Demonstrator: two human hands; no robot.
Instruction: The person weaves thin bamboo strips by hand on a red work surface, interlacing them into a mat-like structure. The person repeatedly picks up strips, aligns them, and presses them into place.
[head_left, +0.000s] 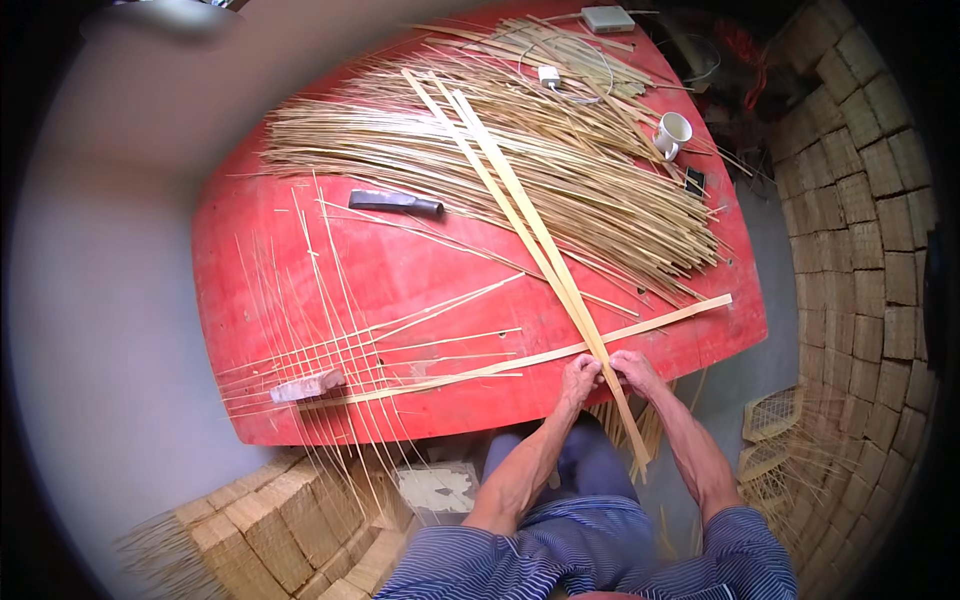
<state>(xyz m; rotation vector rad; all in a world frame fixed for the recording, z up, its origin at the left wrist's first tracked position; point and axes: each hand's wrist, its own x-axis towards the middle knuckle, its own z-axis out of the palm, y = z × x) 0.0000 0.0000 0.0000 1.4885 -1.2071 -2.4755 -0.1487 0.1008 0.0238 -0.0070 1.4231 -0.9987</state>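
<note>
At the table's near edge, my left hand (pixel 582 376) and my right hand (pixel 637 370) are close together, fingers pinched on flat pale bamboo strips (pixel 535 235). These long strips run from the far pile down between my hands, their near ends hanging past the edge. Another flat strip (pixel 665 319) crosses beneath them, its right end lying on the table. The exact crossing is partly hidden by my fingers. To the left, thin bamboo splints form an open woven lattice (pixel 345 352), with a pale stone block (pixel 307 386) resting on it.
A big pile of bamboo splints (pixel 440 150) covers the back of the red table (pixel 240 215). A dark cleaver-like blade (pixel 395 203) lies before it. At the right are a white mug (pixel 672 134) and a charger with cable (pixel 549 77). Stacked woven bundles (pixel 860 230) line the right side.
</note>
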